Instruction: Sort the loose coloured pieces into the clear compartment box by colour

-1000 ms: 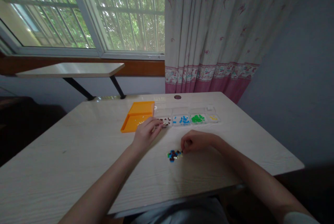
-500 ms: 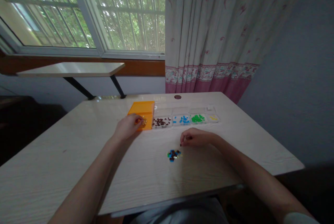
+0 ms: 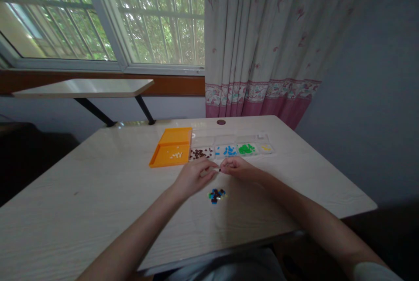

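Note:
My right hand [image 3: 238, 169] is closed in a pinch on a small dark brown piece [image 3: 220, 170]. Fingertip to fingertip with it is my left hand [image 3: 197, 176], its thumb and index finger closed on what looks like a small white piece. Both hands are just above the table, between the boxes and a small pile of mixed pieces [image 3: 216, 195] in brown, blue, green and yellow. Behind my left hand lies an open orange box [image 3: 157, 158] with several white pieces [image 3: 176, 155] in it.
Right of the orange box, open clear boxes hold brown pieces [image 3: 199, 153], blue pieces [image 3: 229, 150], green pieces [image 3: 246, 149] and yellow pieces [image 3: 266, 147]. A raised shelf [image 3: 91, 87] stands at the table's back left. The curtain [image 3: 255, 45] hangs behind the table.
My left hand has left the orange box and moved right, up to my right hand. My right hand has shifted slightly left and away from me, still pinching the dark brown piece.

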Demonstrator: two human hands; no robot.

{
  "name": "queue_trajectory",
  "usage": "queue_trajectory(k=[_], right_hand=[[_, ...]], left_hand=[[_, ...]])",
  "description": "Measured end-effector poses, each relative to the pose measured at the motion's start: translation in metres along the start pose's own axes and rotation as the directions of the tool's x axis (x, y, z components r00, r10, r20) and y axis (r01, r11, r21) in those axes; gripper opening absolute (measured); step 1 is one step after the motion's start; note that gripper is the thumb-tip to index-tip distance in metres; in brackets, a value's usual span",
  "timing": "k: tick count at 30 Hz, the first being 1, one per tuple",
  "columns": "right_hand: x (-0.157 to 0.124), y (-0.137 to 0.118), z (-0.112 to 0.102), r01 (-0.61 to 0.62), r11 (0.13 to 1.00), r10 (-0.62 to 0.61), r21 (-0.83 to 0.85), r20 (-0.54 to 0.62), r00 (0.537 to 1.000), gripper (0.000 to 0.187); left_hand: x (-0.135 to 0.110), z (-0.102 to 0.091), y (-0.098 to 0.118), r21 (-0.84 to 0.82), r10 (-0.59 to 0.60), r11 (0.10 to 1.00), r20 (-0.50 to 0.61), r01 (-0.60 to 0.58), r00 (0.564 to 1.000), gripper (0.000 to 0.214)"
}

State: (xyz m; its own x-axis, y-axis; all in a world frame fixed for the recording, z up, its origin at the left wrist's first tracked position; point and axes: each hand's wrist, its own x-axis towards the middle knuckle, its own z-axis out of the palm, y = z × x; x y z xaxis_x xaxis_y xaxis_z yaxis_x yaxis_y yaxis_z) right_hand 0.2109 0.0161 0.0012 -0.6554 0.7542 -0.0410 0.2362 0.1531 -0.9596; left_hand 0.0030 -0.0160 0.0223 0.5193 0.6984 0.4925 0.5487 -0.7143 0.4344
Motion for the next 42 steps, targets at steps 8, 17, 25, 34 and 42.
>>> queue_trajectory(k=[8, 17, 25, 34, 42], right_hand=[[0.000, -0.007, 0.005, 0.008, 0.999, -0.009, 0.044, 0.012, 1.000, 0.048], [-0.012, -0.010, -0.005, 0.092, 0.884, -0.066, -0.458, 0.073, 0.995, 0.018], [-0.018, -0.018, -0.004, 0.199, 0.793, -0.062, -0.576, 0.248, 0.967, 0.018], [-0.019, -0.019, -0.003, 0.205, 0.780, -0.080, -0.592, 0.230, 0.970, 0.019], [-0.019, -0.022, -0.001, 0.221, 0.764, -0.094, -0.607, 0.233, 0.968, 0.017]], left_hand=[[0.000, 0.001, 0.005, -0.047, 0.025, 0.999, 0.021, -0.024, 0.999, 0.015], [0.002, -0.010, 0.002, -0.043, 0.001, 0.999, -0.256, -0.013, 0.967, 0.009], [0.002, -0.017, -0.002, 0.059, 0.027, 0.998, -0.467, 0.001, 0.884, 0.007], [0.002, -0.018, -0.002, 0.083, 0.033, 0.996, -0.482, 0.008, 0.876, 0.009], [0.003, -0.008, -0.029, 0.104, -0.171, 0.969, -0.367, 0.223, 0.915, 0.013]])
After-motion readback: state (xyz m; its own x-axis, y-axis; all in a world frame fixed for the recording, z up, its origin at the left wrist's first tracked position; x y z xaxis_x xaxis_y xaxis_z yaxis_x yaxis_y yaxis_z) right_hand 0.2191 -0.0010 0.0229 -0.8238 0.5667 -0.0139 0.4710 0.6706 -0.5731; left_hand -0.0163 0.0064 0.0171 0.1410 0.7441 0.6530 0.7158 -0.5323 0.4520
